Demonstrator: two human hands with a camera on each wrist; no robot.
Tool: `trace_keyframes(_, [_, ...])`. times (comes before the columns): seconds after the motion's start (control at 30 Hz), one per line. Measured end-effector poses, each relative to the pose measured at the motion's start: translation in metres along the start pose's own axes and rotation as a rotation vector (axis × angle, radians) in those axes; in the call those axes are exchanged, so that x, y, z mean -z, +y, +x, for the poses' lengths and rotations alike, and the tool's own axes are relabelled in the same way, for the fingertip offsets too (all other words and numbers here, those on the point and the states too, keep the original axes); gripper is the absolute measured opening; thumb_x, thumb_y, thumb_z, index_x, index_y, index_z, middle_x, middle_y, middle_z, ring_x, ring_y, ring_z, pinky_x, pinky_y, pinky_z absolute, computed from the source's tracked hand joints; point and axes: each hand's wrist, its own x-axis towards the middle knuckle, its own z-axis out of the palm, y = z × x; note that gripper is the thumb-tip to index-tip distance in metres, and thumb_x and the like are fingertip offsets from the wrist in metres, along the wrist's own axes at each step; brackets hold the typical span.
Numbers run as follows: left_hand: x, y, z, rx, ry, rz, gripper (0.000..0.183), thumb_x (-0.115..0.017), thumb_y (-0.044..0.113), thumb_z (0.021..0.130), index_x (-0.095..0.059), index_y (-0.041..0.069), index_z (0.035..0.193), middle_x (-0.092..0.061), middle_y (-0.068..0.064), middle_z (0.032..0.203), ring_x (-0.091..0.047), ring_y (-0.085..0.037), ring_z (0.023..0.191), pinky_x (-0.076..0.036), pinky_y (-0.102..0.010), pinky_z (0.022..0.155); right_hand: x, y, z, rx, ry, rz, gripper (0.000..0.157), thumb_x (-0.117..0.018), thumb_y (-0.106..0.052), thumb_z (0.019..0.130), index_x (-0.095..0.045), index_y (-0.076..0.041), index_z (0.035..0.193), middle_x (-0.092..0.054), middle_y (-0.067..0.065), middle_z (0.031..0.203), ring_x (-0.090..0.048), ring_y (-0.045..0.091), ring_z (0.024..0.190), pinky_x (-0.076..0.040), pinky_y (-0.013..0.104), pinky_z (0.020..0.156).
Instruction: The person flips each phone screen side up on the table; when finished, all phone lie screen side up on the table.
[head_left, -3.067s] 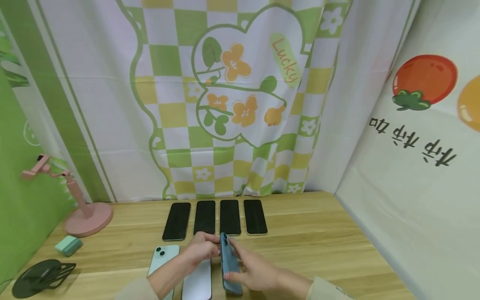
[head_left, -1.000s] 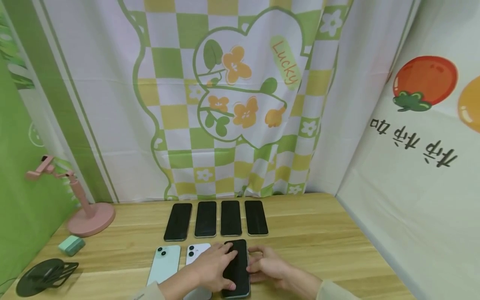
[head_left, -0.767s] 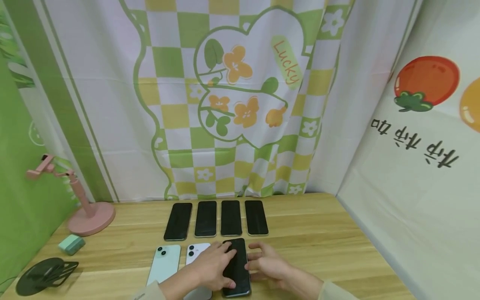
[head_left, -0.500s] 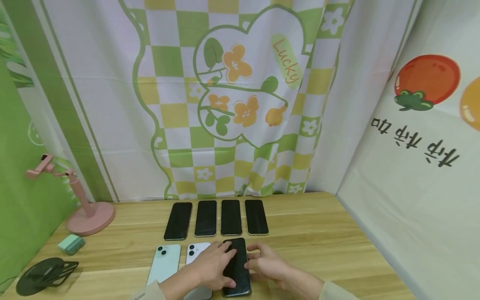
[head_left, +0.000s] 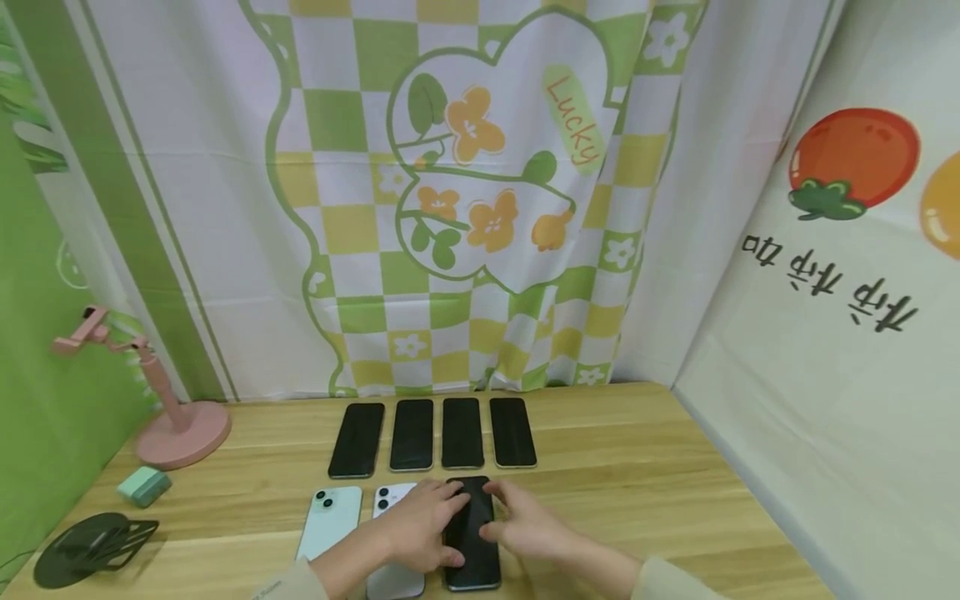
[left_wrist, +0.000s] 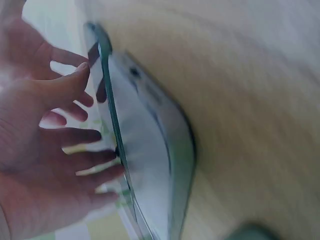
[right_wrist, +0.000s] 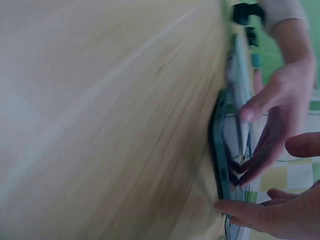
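A black-screened phone (head_left: 472, 546) with a blue-green edge lies face up on the table in the head view. My left hand (head_left: 422, 527) is at its left side, fingertips by the upper left corner and thumb near the lower left. At the right edge is my right hand (head_left: 523, 523), its thumb and forefinger close to the glass. From the right wrist, a straight finger of that hand (right_wrist: 280, 215) touches the phone's edge (right_wrist: 218, 145). A white phone (head_left: 395, 581), back up, is partly covered by my left hand. Left of it lies a mint phone (head_left: 330, 521), back up.
A row of several black phones (head_left: 413, 435) lies behind. To the left stand a pink phone stand (head_left: 182, 433), a green block (head_left: 144, 486) and a dark folding stand (head_left: 86, 550). A patterned curtain (head_left: 465, 317) hangs behind the table (head_left: 637, 492).
The phone was held tilted, its blue back showing; now it lies flat, screen up, right of the white phone. Lately my right hand has shifted left to its upper edge.
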Motion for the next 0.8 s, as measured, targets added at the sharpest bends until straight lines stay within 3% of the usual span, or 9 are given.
trace_keyframes(0.13, [0.010, -0.009, -0.013, -0.017, 0.022, -0.089, 0.079, -0.081, 0.032, 0.090, -0.046, 0.002, 0.154, -0.047, -0.017, 0.162, -0.044, -0.035, 0.151, -0.036, -0.055, 0.125, -0.009, 0.001, 0.007, 0.125, 0.009, -0.317, 0.061, -0.068, -0.028, 0.098, -0.048, -0.002, 0.149, -0.059, 0.026, 0.146, -0.063, 0.039, 0.130, -0.055, 0.055, 0.103])
trace_keyframes(0.23, [0.011, -0.025, -0.021, -0.009, 0.043, -0.099, 0.083, -0.083, 0.025, 0.086, -0.044, -0.002, 0.154, -0.044, -0.021, 0.163, -0.041, -0.038, 0.153, -0.031, -0.059, 0.127, -0.016, 0.001, 0.012, 0.190, -0.021, -0.438, 0.065, -0.064, -0.035, 0.101, -0.044, -0.004, 0.154, -0.040, 0.025, 0.164, -0.047, 0.039, 0.149, -0.045, 0.059, 0.118])
trace_keyframes(0.43, [-0.019, -0.088, -0.024, 0.013, 0.009, -0.053, 0.101, -0.086, 0.041, 0.082, -0.035, 0.000, 0.160, -0.032, -0.024, 0.169, -0.030, -0.044, 0.157, -0.025, -0.066, 0.126, -0.036, -0.009, 0.014, 0.299, -0.113, -0.610, 0.073, -0.062, -0.044, 0.102, -0.038, -0.006, 0.159, -0.026, 0.021, 0.172, -0.030, 0.037, 0.159, -0.038, 0.052, 0.125])
trace_keyframes(0.53, [-0.031, -0.110, -0.023, 0.020, -0.010, -0.018, 0.109, -0.086, 0.051, 0.079, -0.033, 0.002, 0.161, -0.030, -0.023, 0.170, -0.027, -0.044, 0.159, -0.022, -0.068, 0.127, -0.046, -0.014, 0.018, 0.371, -0.176, -0.708, 0.079, -0.060, -0.051, 0.102, -0.033, -0.008, 0.162, -0.022, 0.020, 0.173, -0.027, 0.038, 0.160, -0.038, 0.049, 0.126])
trace_keyframes(0.67, [-0.036, -0.122, -0.021, 0.034, -0.003, 0.015, 0.114, -0.084, 0.062, 0.075, -0.036, 0.002, 0.159, -0.035, -0.022, 0.168, -0.029, -0.045, 0.158, -0.025, -0.066, 0.127, -0.064, 0.001, 0.036, 0.503, -0.252, -0.910, 0.086, -0.054, -0.060, 0.102, -0.028, -0.009, 0.165, -0.023, 0.019, 0.173, -0.028, 0.036, 0.160, -0.041, 0.044, 0.125])
trace_keyframes(0.8, [-0.035, -0.123, -0.025, 0.056, 0.030, 0.020, 0.115, -0.085, 0.067, 0.072, -0.041, 0.003, 0.157, -0.043, -0.019, 0.165, -0.035, -0.044, 0.155, -0.030, -0.064, 0.125, -0.085, 0.031, 0.064, 0.611, -0.282, -1.076, 0.086, -0.043, -0.067, 0.103, -0.023, -0.012, 0.166, -0.022, 0.014, 0.174, -0.025, 0.033, 0.162, -0.041, 0.040, 0.125])
